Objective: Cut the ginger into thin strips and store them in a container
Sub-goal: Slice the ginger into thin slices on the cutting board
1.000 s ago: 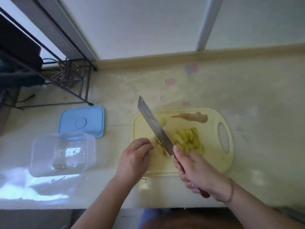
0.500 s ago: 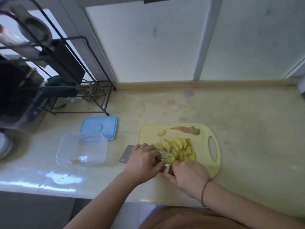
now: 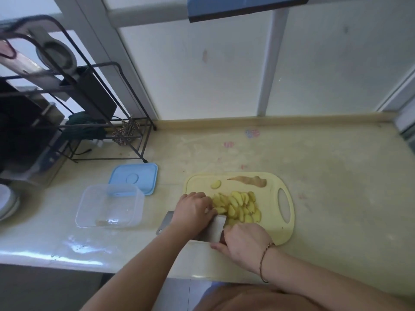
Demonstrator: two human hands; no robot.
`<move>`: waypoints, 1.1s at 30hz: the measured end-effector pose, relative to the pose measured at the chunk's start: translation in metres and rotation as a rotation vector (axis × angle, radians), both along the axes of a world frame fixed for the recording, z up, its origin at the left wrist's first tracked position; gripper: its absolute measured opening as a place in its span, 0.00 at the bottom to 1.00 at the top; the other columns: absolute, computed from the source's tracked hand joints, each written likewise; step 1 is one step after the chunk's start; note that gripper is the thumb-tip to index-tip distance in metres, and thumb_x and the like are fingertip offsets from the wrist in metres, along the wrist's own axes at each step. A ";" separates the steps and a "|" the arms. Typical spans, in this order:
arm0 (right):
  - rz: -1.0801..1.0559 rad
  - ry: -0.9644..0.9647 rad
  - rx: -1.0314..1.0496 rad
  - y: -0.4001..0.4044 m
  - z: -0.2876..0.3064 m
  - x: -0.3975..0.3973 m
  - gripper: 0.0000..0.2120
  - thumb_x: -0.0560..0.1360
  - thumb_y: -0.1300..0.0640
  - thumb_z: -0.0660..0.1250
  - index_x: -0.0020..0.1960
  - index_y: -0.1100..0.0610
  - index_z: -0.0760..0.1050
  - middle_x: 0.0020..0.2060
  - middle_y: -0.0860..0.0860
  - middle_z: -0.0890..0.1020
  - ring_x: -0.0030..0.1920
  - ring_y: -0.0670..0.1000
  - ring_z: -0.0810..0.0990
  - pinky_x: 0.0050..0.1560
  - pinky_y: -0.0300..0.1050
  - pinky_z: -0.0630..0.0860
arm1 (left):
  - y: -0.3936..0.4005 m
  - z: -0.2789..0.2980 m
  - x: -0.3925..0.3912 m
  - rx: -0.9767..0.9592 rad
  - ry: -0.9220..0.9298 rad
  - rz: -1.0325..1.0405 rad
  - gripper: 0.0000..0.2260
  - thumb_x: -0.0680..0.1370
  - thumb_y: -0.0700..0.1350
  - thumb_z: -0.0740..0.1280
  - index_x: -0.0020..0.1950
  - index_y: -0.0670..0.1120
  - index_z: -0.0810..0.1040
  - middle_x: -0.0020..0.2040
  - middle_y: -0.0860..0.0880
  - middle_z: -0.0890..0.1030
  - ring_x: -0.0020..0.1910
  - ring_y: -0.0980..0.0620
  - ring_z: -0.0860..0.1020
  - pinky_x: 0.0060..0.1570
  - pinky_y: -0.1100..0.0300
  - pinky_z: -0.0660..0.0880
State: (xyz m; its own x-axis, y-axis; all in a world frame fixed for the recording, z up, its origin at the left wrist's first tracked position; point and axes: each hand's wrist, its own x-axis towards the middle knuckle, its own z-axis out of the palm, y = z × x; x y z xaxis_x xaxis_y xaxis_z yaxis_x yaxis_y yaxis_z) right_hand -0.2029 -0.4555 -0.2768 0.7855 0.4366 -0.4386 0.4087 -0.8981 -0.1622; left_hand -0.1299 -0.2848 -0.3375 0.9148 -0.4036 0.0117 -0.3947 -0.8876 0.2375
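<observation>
Both hands at the cutting board, near table edge.
Right hand (image 3: 244, 243) curled round the knife (image 3: 215, 225) handle; blade lies flat under the left hand (image 3: 193, 212), whose bent fingers touch the ginger slices (image 3: 239, 208). Slices heaped mid-board just beyond both hands. Cutting board (image 3: 278, 232) pale yellow. Clear container (image 3: 110, 206) left, blue lid (image 3: 134, 177) behind it. No legible writing.
</observation>
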 end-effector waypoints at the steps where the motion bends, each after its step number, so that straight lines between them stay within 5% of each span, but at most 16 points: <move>1: 0.007 0.005 0.005 -0.002 0.001 0.000 0.31 0.85 0.34 0.50 0.62 0.59 0.77 0.56 0.58 0.84 0.56 0.59 0.83 0.44 0.50 0.67 | 0.000 0.000 0.003 0.025 0.018 -0.009 0.10 0.77 0.54 0.67 0.45 0.49 0.83 0.44 0.51 0.81 0.46 0.47 0.78 0.48 0.54 0.71; 6: 0.056 0.047 -0.015 -0.029 0.017 -0.009 0.31 0.83 0.31 0.50 0.61 0.56 0.77 0.56 0.58 0.83 0.56 0.61 0.83 0.44 0.51 0.68 | 0.023 0.029 0.034 -0.087 -0.014 -0.206 0.14 0.77 0.55 0.64 0.43 0.48 0.83 0.40 0.52 0.82 0.39 0.47 0.80 0.41 0.55 0.75; 10: 0.036 -0.048 -0.017 -0.067 0.028 -0.015 0.34 0.81 0.28 0.45 0.63 0.54 0.74 0.55 0.56 0.84 0.55 0.59 0.84 0.43 0.51 0.67 | 0.063 0.065 0.057 -0.298 -0.228 -0.051 0.15 0.78 0.54 0.63 0.46 0.44 0.84 0.43 0.50 0.82 0.42 0.49 0.79 0.42 0.57 0.77; 13: -0.019 -0.190 0.023 -0.113 0.013 -0.024 0.39 0.80 0.27 0.36 0.42 0.50 0.78 0.33 0.50 0.84 0.31 0.52 0.84 0.26 0.47 0.70 | 0.065 0.056 0.050 -0.367 -0.377 0.112 0.13 0.78 0.50 0.65 0.50 0.42 0.83 0.47 0.46 0.82 0.45 0.46 0.80 0.44 0.55 0.76; 15: -0.266 -0.271 0.047 -0.140 -0.004 -0.037 0.33 0.81 0.27 0.39 0.35 0.45 0.70 0.25 0.47 0.80 0.23 0.50 0.80 0.19 0.42 0.64 | 0.046 0.036 0.036 -0.350 -0.421 0.112 0.12 0.78 0.48 0.67 0.52 0.41 0.84 0.50 0.44 0.83 0.47 0.43 0.80 0.46 0.51 0.78; 18: -0.591 -0.215 0.140 -0.154 -0.022 -0.054 0.23 0.80 0.27 0.46 0.47 0.44 0.66 0.45 0.46 0.86 0.46 0.47 0.86 0.36 0.42 0.64 | -0.005 0.006 0.008 -0.289 -0.383 -0.141 0.11 0.77 0.48 0.70 0.54 0.44 0.83 0.54 0.45 0.82 0.51 0.43 0.80 0.49 0.48 0.77; 20: -0.811 -0.085 0.141 -0.145 -0.027 -0.047 0.19 0.81 0.33 0.58 0.56 0.49 0.71 0.54 0.52 0.86 0.56 0.55 0.85 0.43 0.47 0.68 | -0.043 -0.010 -0.012 -0.183 -0.318 -0.348 0.13 0.77 0.52 0.70 0.58 0.46 0.83 0.58 0.46 0.81 0.55 0.41 0.79 0.56 0.46 0.76; 23: -0.952 -0.064 0.103 -0.131 -0.036 -0.022 0.17 0.82 0.43 0.65 0.59 0.57 0.74 0.54 0.59 0.86 0.55 0.62 0.84 0.46 0.52 0.75 | -0.086 -0.024 -0.026 -0.057 -0.248 -0.470 0.16 0.78 0.57 0.67 0.61 0.50 0.81 0.63 0.47 0.80 0.62 0.41 0.78 0.65 0.39 0.73; 26: -0.989 -0.142 0.115 -0.121 -0.047 -0.002 0.15 0.83 0.46 0.63 0.59 0.57 0.74 0.51 0.56 0.86 0.51 0.60 0.85 0.40 0.49 0.70 | -0.100 -0.031 -0.021 -0.024 -0.266 -0.475 0.14 0.79 0.55 0.66 0.60 0.51 0.82 0.64 0.47 0.80 0.64 0.40 0.77 0.67 0.35 0.70; 33: -0.971 -0.087 -0.032 -0.118 -0.052 0.017 0.14 0.84 0.44 0.59 0.63 0.53 0.72 0.55 0.50 0.85 0.53 0.55 0.85 0.41 0.45 0.68 | -0.090 -0.045 -0.003 -0.109 -0.334 -0.511 0.09 0.77 0.50 0.69 0.54 0.49 0.83 0.58 0.47 0.82 0.63 0.41 0.79 0.64 0.40 0.74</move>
